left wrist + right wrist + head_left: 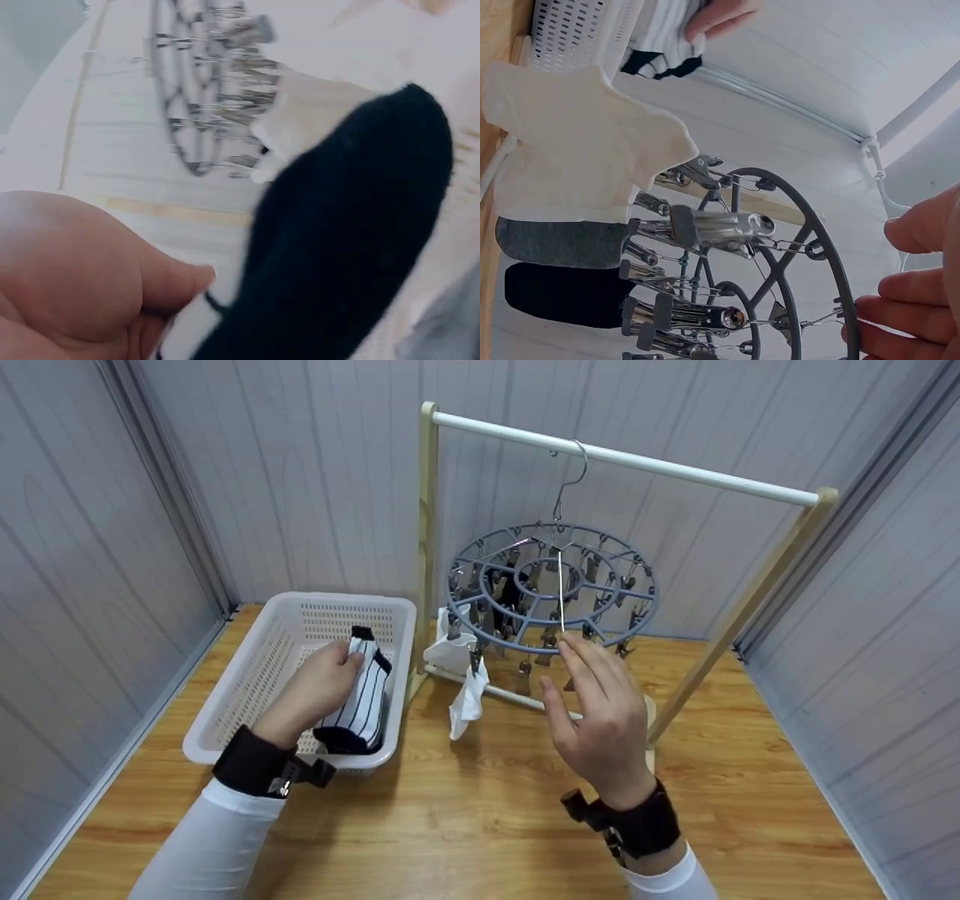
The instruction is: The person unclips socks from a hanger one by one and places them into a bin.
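pale panelled walls [360, 510], glossy wood-grain surface [465, 817]

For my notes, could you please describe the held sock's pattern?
The sock is white with dark stripes, clearest in the head view.

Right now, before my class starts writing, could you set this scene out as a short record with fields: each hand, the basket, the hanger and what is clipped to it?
Left hand: pinches striped fabric, probably socks
Right hand: at the near rim of the round clip hanger, fingers mostly extended
Basket: white, with perforated walls, on a wood-grain surface
Hanger support: hooked over the white bar
Clipped items: white fabric, grey fabric, black fabric
Unclear: how many striped pieces are held
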Demonstrator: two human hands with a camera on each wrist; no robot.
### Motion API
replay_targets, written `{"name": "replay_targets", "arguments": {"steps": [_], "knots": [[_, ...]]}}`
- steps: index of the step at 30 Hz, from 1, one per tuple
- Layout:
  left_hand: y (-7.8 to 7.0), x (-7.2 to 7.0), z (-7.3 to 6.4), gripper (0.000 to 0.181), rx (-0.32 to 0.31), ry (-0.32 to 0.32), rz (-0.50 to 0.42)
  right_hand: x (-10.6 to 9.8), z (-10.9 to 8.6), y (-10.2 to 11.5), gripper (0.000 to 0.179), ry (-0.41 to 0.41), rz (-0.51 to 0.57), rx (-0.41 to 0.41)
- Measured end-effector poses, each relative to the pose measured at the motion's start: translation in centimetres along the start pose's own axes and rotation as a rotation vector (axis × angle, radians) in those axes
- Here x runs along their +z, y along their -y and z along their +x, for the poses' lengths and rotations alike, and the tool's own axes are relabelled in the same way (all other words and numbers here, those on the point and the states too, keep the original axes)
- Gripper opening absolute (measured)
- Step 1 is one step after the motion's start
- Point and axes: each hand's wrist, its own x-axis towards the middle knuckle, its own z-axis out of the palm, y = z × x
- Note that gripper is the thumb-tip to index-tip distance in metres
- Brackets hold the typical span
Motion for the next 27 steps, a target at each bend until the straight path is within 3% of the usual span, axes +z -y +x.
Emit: {"name": "replay_targets", "arguments": {"steps": [6,10,13,20,27], "knots": [[1.1,0.8,0.7,0.051,-0.082,0.084,-0.016,0.0,-0.1,-0.1,0.044,0.006,0.001,0.004],[1.5,1.3,0.8,0.053,-0.09,0.106,-0.063,0.1,0.0,0.0,0.044,0.01,0.0,0.002],[1.9,1.5,0.7,0.053,-0.091,0.128,-0.048,0.1,0.0,-0.1,0.044,0.014,-0.002,0.001],[2.4,1.3,-0.1,0.068,-0.103,0.247,0.207,0.1,0.0,0.0,0.044,0.016,0.01,0.011],[2.4,1.4,-0.6,0.077,-0.168,0.253,0.419,0.1,-0.1,0.0,0.043,0.015,0.007,0.016]]}}
